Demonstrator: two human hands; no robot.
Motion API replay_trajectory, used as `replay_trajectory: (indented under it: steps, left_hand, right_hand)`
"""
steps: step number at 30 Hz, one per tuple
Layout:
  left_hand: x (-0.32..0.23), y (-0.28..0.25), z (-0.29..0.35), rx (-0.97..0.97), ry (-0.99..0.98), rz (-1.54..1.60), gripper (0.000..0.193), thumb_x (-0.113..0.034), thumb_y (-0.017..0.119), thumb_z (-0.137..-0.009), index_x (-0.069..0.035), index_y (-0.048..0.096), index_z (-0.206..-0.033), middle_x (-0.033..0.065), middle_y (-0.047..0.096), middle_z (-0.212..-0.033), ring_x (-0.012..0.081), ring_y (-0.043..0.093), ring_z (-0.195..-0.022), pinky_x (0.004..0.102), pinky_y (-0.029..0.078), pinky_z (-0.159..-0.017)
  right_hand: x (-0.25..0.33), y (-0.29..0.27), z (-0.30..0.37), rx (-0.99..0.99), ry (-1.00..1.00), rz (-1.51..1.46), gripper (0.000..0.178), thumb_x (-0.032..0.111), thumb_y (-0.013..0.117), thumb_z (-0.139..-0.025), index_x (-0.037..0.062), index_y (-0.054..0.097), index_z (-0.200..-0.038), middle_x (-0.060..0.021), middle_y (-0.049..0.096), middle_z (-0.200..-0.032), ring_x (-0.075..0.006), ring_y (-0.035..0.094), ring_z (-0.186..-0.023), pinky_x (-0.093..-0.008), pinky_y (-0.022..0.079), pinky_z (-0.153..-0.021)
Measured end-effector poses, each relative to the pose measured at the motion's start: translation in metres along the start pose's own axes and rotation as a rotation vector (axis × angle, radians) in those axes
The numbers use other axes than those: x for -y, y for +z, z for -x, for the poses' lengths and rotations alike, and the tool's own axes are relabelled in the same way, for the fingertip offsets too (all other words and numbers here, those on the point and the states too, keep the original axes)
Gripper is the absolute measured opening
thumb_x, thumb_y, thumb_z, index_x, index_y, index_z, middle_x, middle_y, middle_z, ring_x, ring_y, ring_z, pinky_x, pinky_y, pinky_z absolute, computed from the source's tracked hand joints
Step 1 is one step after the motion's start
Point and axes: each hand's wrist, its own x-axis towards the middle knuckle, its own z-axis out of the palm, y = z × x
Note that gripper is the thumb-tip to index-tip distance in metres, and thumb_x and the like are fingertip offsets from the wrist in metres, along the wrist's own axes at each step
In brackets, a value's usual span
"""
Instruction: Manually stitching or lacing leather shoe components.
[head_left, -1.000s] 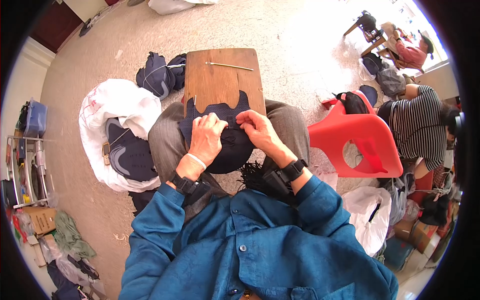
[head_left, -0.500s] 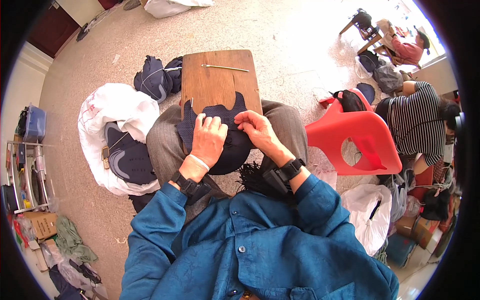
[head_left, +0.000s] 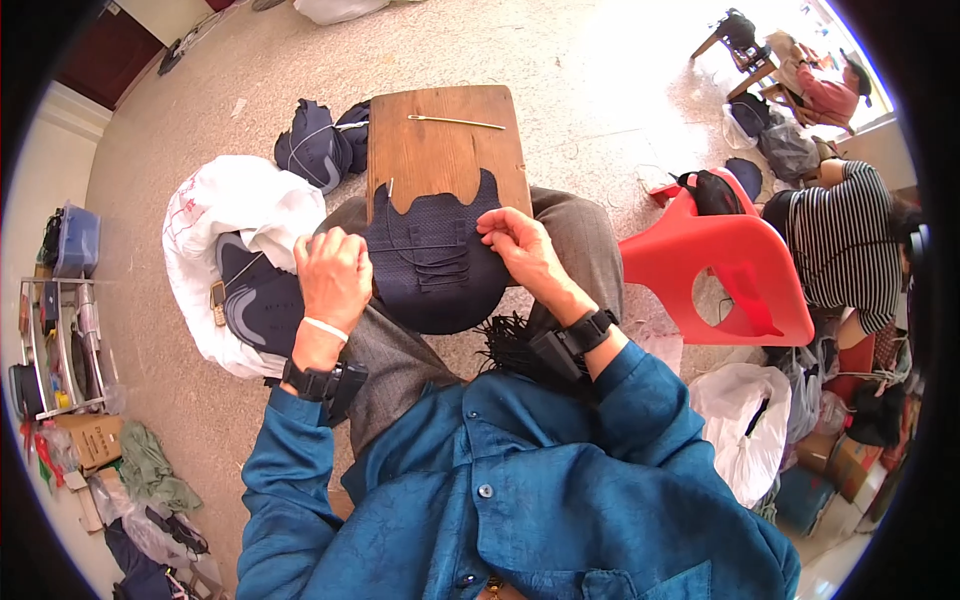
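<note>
A dark navy shoe upper (head_left: 440, 225) lies across the near end of a wooden stool top (head_left: 440, 105) between my knees. Its rounded toe part points toward me, and rows of dark cord (head_left: 440, 268) cross its middle. My right hand (head_left: 528, 258) pinches its right edge between thumb and fingers. Off the upper's left side, my left hand (head_left: 335, 278) is closed with curled fingers; whatever it holds is hidden. A long metal needle (head_left: 456, 122) rests on the far part of the wood. Close to the upper's left tip sits a small pale tip (head_left: 390, 187).
On my left stands a white sack (head_left: 190, 290) holding dark shoe uppers (head_left: 262, 305) and a small phone (head_left: 218, 302). Tied dark bundles (head_left: 312, 150) lie beyond. Black fringe-like strands (head_left: 505, 342) hang by my right knee. A red plastic chair (head_left: 650, 255) and a seated person (head_left: 840, 245) are at right.
My left hand has moved left, away from the shoe upper, uncovering its laced middle. The upper now lies flatter, while my right hand stays at its right edge.
</note>
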Motion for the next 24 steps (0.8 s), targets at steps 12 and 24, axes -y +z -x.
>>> replay_trajectory:
  steps: [12,24]
  left_hand:
    - [-0.011,0.005,0.014,-0.082,0.017,0.121,0.006,-0.012,0.07,-0.083,-0.011,0.065,-0.086,0.0053,0.059,-0.087,0.0255,0.06,-0.092,0.0456,0.038,-0.097]
    - [-0.055,-0.001,-0.008,-0.088,-0.116,0.893,0.014,0.008,0.071,-0.087,-0.001,0.065,-0.096,0.0057,0.065,-0.087,0.0113,0.067,-0.075,0.0265,0.053,-0.067]
  right_hand:
    - [0.0,0.009,0.0,-0.071,-0.075,0.125,0.021,-0.004,0.052,-0.093,-0.0029,0.063,-0.11,-0.0087,0.068,-0.098,-0.0147,0.065,-0.09,-0.0285,0.054,-0.085]
    - [0.049,0.051,0.007,0.12,-0.361,0.309,0.032,-0.002,0.063,-0.088,0.0021,0.062,-0.12,-0.0152,0.07,-0.109,-0.0292,0.068,-0.106,-0.0379,0.053,-0.094]
